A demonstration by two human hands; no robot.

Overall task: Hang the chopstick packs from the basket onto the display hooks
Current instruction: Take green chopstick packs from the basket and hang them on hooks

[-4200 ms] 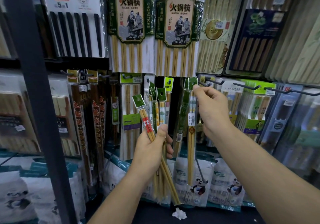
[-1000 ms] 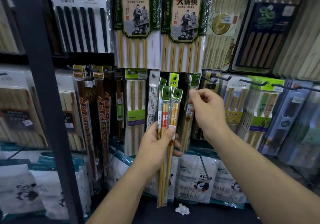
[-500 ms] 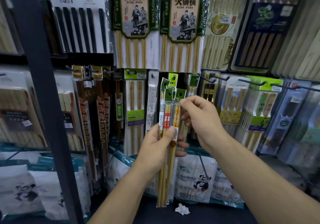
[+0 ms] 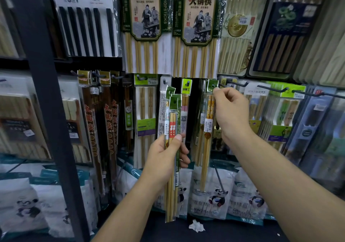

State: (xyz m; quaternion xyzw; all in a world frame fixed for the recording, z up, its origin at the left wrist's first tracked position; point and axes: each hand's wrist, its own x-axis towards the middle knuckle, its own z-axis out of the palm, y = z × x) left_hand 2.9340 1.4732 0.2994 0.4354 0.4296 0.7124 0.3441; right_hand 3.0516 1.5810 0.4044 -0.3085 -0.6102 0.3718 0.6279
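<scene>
— Two slim packs (image 4: 172, 129), by the look of it, stand upright in your left hand (image 4: 164, 159), with fingers and thumb wrapped round their middles. The basket is out of view.

— Your right hand (image 4: 231, 114) pinches a third pack (image 4: 207, 129) by its green top, right at the dark hook (image 4: 225, 85) just above your thumb. Whether the hole is on the hook, I cannot tell.

— So you are in the hanging step. Next, I think, you need to line the small punched hole up with the hook's tip, slide the top back along the rod, then let go.

— Mind the materials. The sleeve is clear and glossy, the top is thin card, and the long pale sticks look wooden as they hang beside and below your wrist. I would guess the sleeve is slippery and the card bends, so pinch close to the hole.
</scene>
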